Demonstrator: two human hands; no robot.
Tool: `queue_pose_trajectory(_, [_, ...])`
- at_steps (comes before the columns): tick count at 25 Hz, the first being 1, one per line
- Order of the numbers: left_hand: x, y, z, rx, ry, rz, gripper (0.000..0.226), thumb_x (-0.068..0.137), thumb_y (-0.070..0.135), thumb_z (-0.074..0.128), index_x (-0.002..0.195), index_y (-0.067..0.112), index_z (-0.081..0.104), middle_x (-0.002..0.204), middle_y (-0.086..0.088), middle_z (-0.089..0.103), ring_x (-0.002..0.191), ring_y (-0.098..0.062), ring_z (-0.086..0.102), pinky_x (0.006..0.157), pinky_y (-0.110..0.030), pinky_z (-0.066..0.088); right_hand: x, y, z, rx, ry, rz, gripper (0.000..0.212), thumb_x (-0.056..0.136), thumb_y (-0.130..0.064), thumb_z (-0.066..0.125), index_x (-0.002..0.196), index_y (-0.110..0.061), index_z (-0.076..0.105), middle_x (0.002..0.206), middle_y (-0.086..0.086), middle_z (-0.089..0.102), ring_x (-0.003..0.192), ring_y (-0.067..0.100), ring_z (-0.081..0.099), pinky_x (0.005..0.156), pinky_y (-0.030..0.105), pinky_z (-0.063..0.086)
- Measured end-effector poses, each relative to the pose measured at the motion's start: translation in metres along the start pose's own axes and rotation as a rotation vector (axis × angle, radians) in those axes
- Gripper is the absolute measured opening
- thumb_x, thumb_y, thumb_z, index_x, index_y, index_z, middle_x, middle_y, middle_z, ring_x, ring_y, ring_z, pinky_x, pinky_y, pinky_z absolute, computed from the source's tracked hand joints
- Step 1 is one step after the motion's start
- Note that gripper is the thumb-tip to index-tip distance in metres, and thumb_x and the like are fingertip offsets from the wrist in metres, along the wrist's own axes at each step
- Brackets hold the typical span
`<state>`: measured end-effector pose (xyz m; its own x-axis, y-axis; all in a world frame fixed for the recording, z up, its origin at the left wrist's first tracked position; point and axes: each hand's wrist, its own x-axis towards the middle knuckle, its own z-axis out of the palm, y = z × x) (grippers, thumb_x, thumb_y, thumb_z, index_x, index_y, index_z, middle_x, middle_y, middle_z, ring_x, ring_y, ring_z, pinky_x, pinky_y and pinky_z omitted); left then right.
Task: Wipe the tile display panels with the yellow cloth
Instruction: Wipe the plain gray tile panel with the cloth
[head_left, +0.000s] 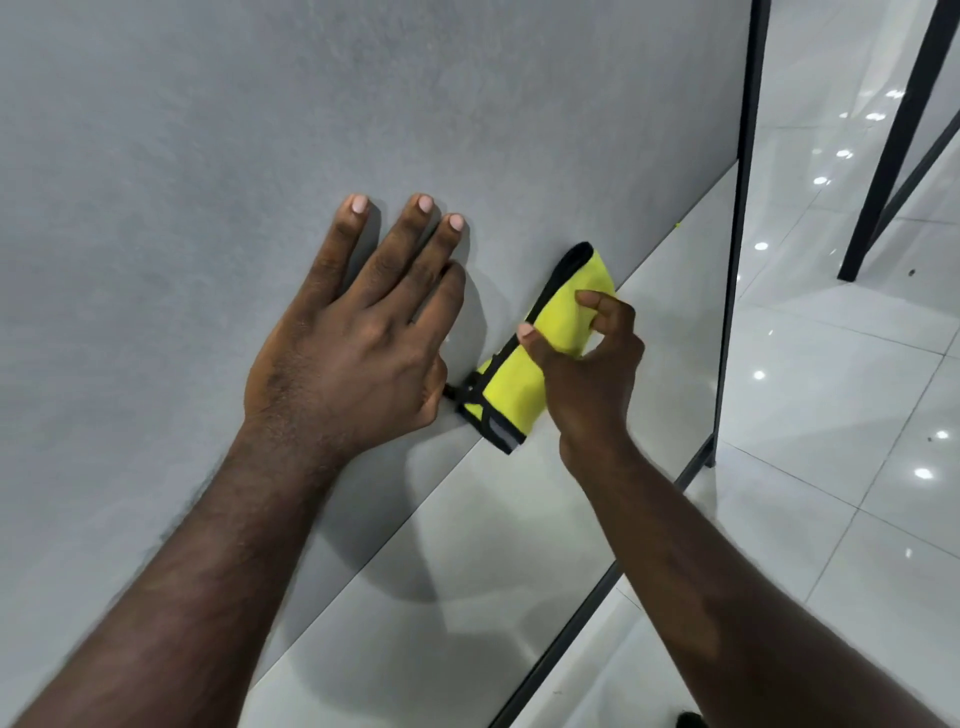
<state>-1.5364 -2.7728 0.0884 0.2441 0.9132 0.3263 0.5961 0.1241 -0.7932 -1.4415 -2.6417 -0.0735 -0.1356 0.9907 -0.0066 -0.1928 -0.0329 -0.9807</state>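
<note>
Looking down from head height, we saw two bare forearms reaching out to a large, matt, dark grey tile panel (363, 104) that filled most of the view and leaned across it at a slant. Our left hand (348, 332) lay flat against this panel, palm down, its fingers straight and slightly spread, holding nothing. Just to its right, our right hand (587, 364) gripped the yellow cloth (511, 389), with the thumb on one side and curled fingers on the other, pinching the fabric between them. The cloth was folded into a long bundle, bright yellow with black trim along its left edge and a grey band at its lower end. It rested against the dark panel, right at the seam where that panel met a paler grey panel (467, 545) below, and its lower end crossed that seam. The base of the left hand's thumb sat close beside the cloth's black trim; we could not tell whether they touched. A thin black metal frame (744, 208) edged the panels on the right. Beyond it we saw a glossy white tiled floor (831, 415) dotted with reflected ceiling lights, and the slanting black legs (893, 145) of another stand.
</note>
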Motion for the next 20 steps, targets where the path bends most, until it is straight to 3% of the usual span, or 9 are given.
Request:
queue_pose_trajectory(3, [-0.002,-0.001,-0.003,-0.011,-0.01,-0.007,0.055,0.096,0.02,0.048,0.147,0.002,0.058,0.171,-0.016,0.039,0.163,-0.035,0.029,0.131,-0.063,0.02,-0.009,0.026,-0.007,-0.088,0.023,0.216,0.058,0.076,-0.034,0.091,0.122,-0.031,0.055,0.118,0.004,0.05,0.121,0.029,0.055,0.1,0.044,0.052])
queue_pose_trajectory(5, [-0.006,-0.002,-0.008,-0.066,-0.01,-0.023,0.054,0.094,0.019,0.051,0.144,0.002,0.061,0.17,-0.015,0.042,0.162,-0.034,0.032,0.132,-0.06,0.021,-0.047,0.026,-0.006,-0.16,-0.115,0.272,0.061,0.074,-0.026,0.093,0.118,-0.029,0.051,0.117,0.006,0.045,0.113,0.03,0.057,0.097,0.038,0.051])
queue_pose_trajectory(7, [-0.02,-0.006,-0.018,-0.117,-0.022,-0.058,0.054,0.092,0.017,0.052,0.142,0.003,0.063,0.17,-0.014,0.043,0.162,-0.032,0.033,0.134,-0.056,0.019,-0.067,0.0,0.002,-0.136,-0.205,0.053,0.063,0.071,-0.022,0.096,0.115,-0.028,0.051,0.115,-0.004,0.043,0.105,0.018,0.053,0.094,0.028,0.045])
queue_pose_trajectory(10, [-0.051,-0.021,-0.036,-0.124,-0.043,-0.097,0.056,0.092,0.018,0.053,0.146,0.006,0.061,0.173,-0.011,0.038,0.163,-0.03,0.029,0.135,-0.053,0.016,-0.042,-0.033,0.01,-0.1,-0.083,-0.183,0.06,0.072,-0.031,0.095,0.119,-0.027,0.057,0.114,-0.016,0.05,0.112,0.017,0.049,0.096,0.027,0.042])
queue_pose_trajectory(13, [-0.084,-0.044,-0.062,-0.072,-0.029,-0.155,0.056,0.096,0.022,0.053,0.149,0.01,0.061,0.174,-0.012,0.034,0.164,-0.031,0.026,0.134,-0.057,0.016,-0.054,-0.013,0.011,-0.096,0.005,0.074,0.057,0.077,-0.031,0.091,0.122,-0.03,0.055,0.114,-0.004,0.045,0.121,0.025,0.052,0.105,0.036,0.046])
queue_pose_trajectory(15, [-0.103,-0.058,-0.078,-0.034,-0.008,-0.211,0.054,0.098,0.025,0.054,0.149,0.011,0.062,0.174,-0.012,0.034,0.164,-0.032,0.026,0.133,-0.06,0.016,-0.096,-0.008,0.021,-0.137,-0.064,0.125,0.058,0.075,-0.026,0.091,0.117,-0.031,0.051,0.111,-0.005,0.04,0.116,0.025,0.053,0.105,0.04,0.047])
queue_pose_trajectory(17, [-0.124,-0.077,-0.095,-0.002,0.011,-0.239,0.053,0.099,0.027,0.055,0.15,0.011,0.062,0.174,-0.012,0.034,0.164,-0.032,0.026,0.133,-0.061,0.015,-0.123,-0.034,0.038,-0.081,-0.123,-0.076,0.059,0.074,-0.021,0.092,0.117,-0.03,0.053,0.115,-0.012,0.042,0.111,0.012,0.051,0.103,0.029,0.043])
queue_pose_trajectory(20, [-0.16,-0.111,-0.12,0.021,0.051,-0.279,0.054,0.1,0.029,0.055,0.151,0.012,0.06,0.174,-0.012,0.034,0.164,-0.032,0.026,0.133,-0.062,0.014,-0.126,-0.077,0.048,-0.036,-0.084,-0.31,0.055,0.08,-0.03,0.09,0.121,-0.035,0.055,0.118,-0.028,0.048,0.123,0.012,0.047,0.103,0.023,0.04])
